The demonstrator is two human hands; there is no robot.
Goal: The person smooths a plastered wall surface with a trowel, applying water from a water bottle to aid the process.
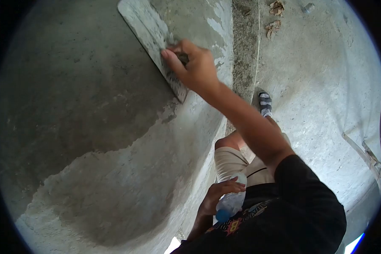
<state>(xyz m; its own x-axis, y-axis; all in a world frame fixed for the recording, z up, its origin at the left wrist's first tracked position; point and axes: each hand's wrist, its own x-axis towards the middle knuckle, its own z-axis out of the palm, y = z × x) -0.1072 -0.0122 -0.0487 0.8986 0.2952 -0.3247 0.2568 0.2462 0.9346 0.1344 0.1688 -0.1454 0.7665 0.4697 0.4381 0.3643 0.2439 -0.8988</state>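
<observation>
My right hand (192, 70) is closed around the handle of a long flat trowel (146, 31). The blade is smeared with grey cement and lies against the concrete surface (93, 84), along the side of a darker, wet-looking area. Part of the handle is hidden by my fingers. Low in the view, close to my shirt, my left hand (218, 195) grips a clear plastic bottle (234, 201). Its blue cap (223, 215) points downward in the view.
A paler concrete area (114, 186) borders the dark one along an uneven line. Beyond a rough strip (244, 51) lies the grey floor (309, 76), with dry leaves (273, 28) and my sandalled foot (265, 103). A metal frame (362, 152) is at the right.
</observation>
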